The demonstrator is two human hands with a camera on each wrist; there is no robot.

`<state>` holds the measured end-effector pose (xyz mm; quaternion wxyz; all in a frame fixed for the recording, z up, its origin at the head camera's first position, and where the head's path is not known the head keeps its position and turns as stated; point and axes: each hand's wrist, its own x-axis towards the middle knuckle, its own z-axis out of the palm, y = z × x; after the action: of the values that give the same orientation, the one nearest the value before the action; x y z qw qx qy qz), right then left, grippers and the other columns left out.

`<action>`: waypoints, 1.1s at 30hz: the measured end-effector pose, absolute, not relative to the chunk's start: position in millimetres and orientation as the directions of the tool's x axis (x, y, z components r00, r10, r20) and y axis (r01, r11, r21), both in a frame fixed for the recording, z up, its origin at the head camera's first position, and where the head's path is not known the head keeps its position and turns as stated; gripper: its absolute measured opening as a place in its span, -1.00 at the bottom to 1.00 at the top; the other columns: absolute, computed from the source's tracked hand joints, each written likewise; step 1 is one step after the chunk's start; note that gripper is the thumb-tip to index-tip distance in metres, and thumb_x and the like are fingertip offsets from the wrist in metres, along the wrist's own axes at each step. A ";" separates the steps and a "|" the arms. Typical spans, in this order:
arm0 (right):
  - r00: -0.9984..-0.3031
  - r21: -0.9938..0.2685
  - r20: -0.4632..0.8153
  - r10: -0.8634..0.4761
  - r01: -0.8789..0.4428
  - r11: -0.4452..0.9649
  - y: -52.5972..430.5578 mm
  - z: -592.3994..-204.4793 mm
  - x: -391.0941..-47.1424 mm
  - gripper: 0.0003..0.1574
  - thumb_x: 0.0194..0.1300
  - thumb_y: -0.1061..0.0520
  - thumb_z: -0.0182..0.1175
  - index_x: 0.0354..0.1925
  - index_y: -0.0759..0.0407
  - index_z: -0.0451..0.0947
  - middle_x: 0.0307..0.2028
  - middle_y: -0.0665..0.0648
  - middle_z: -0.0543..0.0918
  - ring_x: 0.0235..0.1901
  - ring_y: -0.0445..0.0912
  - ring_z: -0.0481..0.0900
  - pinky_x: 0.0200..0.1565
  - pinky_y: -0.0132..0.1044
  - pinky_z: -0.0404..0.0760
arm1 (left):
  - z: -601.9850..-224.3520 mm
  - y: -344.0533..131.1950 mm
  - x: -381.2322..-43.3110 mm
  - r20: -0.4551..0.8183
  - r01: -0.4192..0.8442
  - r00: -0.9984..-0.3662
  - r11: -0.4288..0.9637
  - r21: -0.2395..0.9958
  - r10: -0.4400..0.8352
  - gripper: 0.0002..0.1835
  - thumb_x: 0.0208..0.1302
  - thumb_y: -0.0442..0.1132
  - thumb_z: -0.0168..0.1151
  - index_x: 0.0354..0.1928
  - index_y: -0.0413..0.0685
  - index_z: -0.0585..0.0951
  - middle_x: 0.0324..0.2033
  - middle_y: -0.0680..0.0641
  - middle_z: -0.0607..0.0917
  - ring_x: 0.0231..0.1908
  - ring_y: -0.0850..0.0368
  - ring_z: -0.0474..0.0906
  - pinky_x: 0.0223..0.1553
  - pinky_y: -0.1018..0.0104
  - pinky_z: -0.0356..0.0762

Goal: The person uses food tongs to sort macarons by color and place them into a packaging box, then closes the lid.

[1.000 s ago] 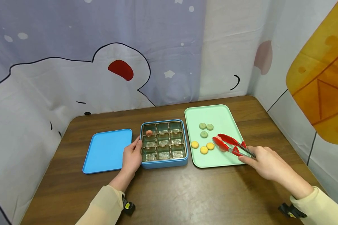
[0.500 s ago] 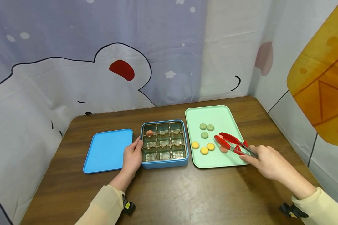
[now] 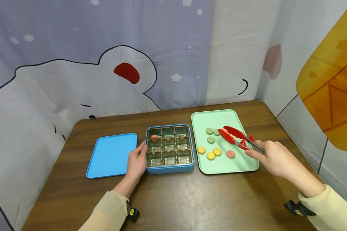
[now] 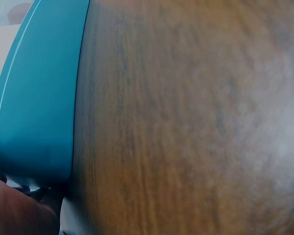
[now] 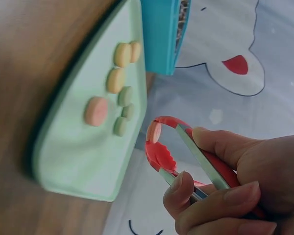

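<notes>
My right hand [image 3: 273,157] grips red-tipped kitchen tongs [image 3: 234,137]; a pink macaron [image 5: 154,132] is pinched between their tips, raised above the mint-green tray [image 3: 240,163]. On this tray lie three green macarons [image 3: 210,140], three yellow macarons [image 3: 210,156] and another pink macaron [image 3: 230,154]. My left hand [image 3: 137,161] holds the left side of the blue box [image 3: 170,169], thumb near the rim; its other fingers are partly hidden. Inside the box is a clear plastic insert with several compartments. One pink macaron [image 3: 154,138] sits in its back-left compartment.
A flat blue lid [image 3: 112,155] lies on the wooden table [image 3: 173,199] left of the box. The box stands close beside the tray. A printed curtain [image 3: 179,57] hangs behind and around the table.
The tongs have risen from the tray with a pink macaron and shifted slightly toward the back, exposing the other pink macaron underneath. My left hand and the box have stayed in place.
</notes>
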<state>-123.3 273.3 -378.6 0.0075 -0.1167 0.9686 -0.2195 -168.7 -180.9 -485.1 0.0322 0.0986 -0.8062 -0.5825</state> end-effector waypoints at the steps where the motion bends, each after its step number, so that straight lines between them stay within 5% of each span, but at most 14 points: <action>1: -0.972 -0.429 0.043 -0.232 -0.228 0.874 271.3 -376.5 -124.7 -0.56 0.54 -0.23 0.26 -0.12 0.13 0.66 -0.64 -0.04 0.27 -0.60 -0.11 0.28 -0.53 -0.23 0.24 | -485.2 -181.1 -168.7 -0.063 -0.122 -0.978 0.306 0.944 -0.198 -0.50 0.73 -0.06 -0.01 0.54 -0.09 0.45 0.36 -0.25 0.58 0.45 -0.15 0.35 0.41 -0.14 0.34; 13: -0.953 -0.465 0.107 -0.284 -0.300 0.833 225.0 -355.3 -140.1 -0.49 0.52 -0.28 0.26 -0.41 0.01 0.43 -0.66 -0.07 0.23 -0.63 -0.14 0.20 -0.53 -0.23 0.23 | -486.1 -182.8 -166.8 -0.049 -0.111 -0.978 0.310 0.944 -0.202 -0.50 0.73 -0.08 -0.01 0.53 -0.10 0.46 0.30 -0.27 0.63 0.42 -0.18 0.40 0.38 -0.14 0.39; 17: -0.942 -0.493 0.093 -0.321 -0.324 0.807 202.1 -351.7 -143.1 -0.49 0.53 -0.23 0.27 -0.42 0.01 0.38 -0.72 -0.13 0.42 -0.65 -0.16 0.25 -0.51 -0.23 0.27 | -486.6 -182.7 -166.4 -0.043 -0.110 -0.977 0.321 0.941 -0.210 -0.50 0.72 -0.08 0.00 0.53 -0.10 0.45 0.26 -0.28 0.65 0.43 -0.19 0.39 0.40 -0.15 0.36; 33: -0.865 -0.472 0.110 -0.489 -0.479 0.740 116.7 -364.5 -153.5 -0.66 0.45 -0.13 0.38 -0.30 0.04 0.54 -0.64 -0.08 0.46 -0.59 -0.11 0.39 -0.51 -0.22 0.40 | -486.4 -180.9 -168.4 -0.020 -0.091 -0.977 0.330 0.940 -0.211 -0.52 0.71 -0.10 0.01 0.50 -0.14 0.50 0.40 -0.16 0.55 0.45 -0.13 0.36 0.43 -0.12 0.32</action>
<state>-153.5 116.7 -364.5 0.0107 -0.2594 0.9328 -0.2501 -168.4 -180.9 -486.4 0.0529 0.0927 -0.8139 -0.5712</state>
